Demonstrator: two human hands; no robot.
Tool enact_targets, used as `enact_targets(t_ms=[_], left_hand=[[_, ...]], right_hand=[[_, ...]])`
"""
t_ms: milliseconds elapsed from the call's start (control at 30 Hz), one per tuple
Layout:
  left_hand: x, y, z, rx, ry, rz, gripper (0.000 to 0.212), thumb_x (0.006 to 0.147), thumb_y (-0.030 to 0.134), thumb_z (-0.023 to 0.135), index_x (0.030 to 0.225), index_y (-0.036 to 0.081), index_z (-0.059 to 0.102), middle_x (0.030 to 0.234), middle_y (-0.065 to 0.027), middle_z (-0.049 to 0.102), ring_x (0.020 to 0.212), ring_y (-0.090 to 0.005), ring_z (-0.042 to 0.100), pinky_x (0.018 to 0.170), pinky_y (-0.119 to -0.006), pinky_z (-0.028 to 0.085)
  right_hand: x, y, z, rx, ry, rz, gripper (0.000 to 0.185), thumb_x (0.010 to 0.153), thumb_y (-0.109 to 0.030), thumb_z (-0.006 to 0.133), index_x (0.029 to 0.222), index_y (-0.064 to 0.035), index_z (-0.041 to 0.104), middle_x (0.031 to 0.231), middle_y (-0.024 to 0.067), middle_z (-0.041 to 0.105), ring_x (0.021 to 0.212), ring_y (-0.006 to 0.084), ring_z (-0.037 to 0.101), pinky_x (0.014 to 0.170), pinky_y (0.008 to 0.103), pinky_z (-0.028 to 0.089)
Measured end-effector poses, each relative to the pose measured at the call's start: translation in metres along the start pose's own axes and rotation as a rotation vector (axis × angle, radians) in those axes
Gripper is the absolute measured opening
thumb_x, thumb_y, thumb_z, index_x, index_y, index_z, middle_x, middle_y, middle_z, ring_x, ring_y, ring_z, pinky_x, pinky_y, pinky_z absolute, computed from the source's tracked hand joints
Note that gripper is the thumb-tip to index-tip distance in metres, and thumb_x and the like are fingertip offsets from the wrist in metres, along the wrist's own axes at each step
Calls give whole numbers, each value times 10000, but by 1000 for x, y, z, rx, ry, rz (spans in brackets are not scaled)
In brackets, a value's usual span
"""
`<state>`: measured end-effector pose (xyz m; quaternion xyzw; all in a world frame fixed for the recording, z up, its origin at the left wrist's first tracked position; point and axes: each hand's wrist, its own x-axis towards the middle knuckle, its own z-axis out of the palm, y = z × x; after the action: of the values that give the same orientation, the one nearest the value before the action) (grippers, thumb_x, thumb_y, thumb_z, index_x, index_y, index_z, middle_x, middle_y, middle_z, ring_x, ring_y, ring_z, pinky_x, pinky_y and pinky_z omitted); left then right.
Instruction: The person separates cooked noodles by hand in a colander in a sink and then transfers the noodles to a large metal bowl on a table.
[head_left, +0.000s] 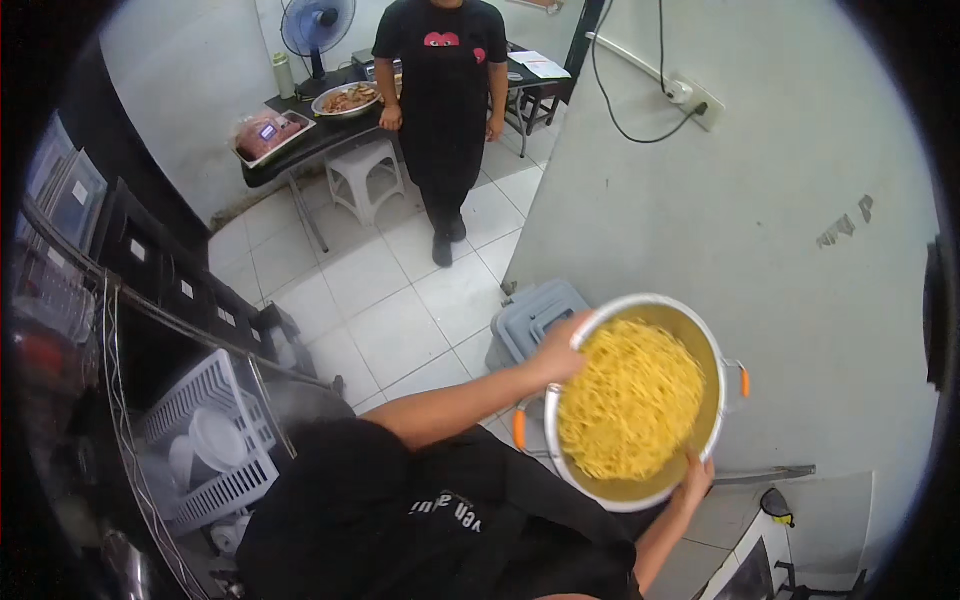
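Observation:
Both my hands grip the rim of a large round metal pot, held tilted so that its inside faces me. Yellow noodles fill much of it. My left hand is at the rim's upper left, its thumb side towards the noodles. At the lower right, my right hand has its fingers over the edge. Two wire handles with orange grips stick out from opposite sides, and neither hand is on them. Partly hidden behind the pot and my left hand is a grey lidded bin on the floor.
A person in a black apron stands by a black table with a bowl of food, packaged meat and a fan. A white stool is below. To my left is a white dish rack; a wall is right.

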<state>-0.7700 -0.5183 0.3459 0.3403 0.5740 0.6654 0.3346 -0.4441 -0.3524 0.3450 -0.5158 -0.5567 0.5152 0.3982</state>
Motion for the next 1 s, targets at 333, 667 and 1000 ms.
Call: enact_targets(t_ms=[333,667,1000], left_hand=[[-64,-69,-189,-64,658,-145,725,682,-135,481,1369,74,382,1173,-141,559,1014,-233,580,828,-284,475],[-33,-72,-304,-191,1067,-198,784,656,-177,417,1401,49,323,1191,-188,542,1020,-257,588,841,-310,489],[37,-62,-377,-129,984,-251,765,652,-176,413,1379,52,345,1197,-170,555,1023,-243,593,830,-308,494]], right_hand=[[59,38,305,-72,-604,39,314,801,-76,612,1090,43,600,921,117,648,779,171,604,678,295,482],[98,46,523,-101,-964,-31,341,794,-86,639,1113,30,612,902,105,670,766,164,626,684,302,504],[108,-15,597,-228,-871,98,362,791,-75,626,1137,30,600,959,112,669,816,171,631,735,306,500]])
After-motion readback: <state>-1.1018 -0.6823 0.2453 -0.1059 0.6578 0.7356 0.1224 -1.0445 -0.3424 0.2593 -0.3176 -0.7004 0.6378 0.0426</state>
